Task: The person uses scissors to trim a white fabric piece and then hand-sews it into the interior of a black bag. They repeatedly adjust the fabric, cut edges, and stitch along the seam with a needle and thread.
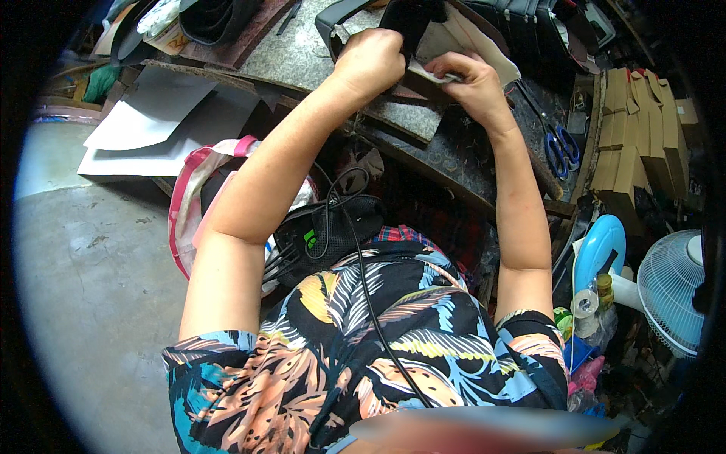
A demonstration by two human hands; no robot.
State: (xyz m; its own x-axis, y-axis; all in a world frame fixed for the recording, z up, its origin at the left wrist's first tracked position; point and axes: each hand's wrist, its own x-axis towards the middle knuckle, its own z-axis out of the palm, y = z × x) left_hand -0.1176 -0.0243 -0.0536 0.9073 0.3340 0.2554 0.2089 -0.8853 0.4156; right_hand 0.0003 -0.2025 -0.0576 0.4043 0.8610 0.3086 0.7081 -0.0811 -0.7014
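At the top of the head view, a black leather-like piece (414,24) with a whitish lining (460,36) lies over the near edge of the worktable. It looks like part of a bag, though its full shape is cut off by the picture's edge. My left hand (372,62) is closed in a fist on the black side. Opposite it, my right hand (475,85) pinches the lower edge of the pale lining between thumb and fingers. Beneath both hands is a speckled grey stone slab (404,117). Blue-handled scissors (561,150) rest to the right of my right hand.
Large white sheets (155,125) lie at the left, beside a pink-trimmed bag (185,204). A black pouch with a cord (333,234) is near my lap. Folded cardboard pieces (631,144) stand at right, above a white fan (671,291). Black material (219,19) sits at far left.
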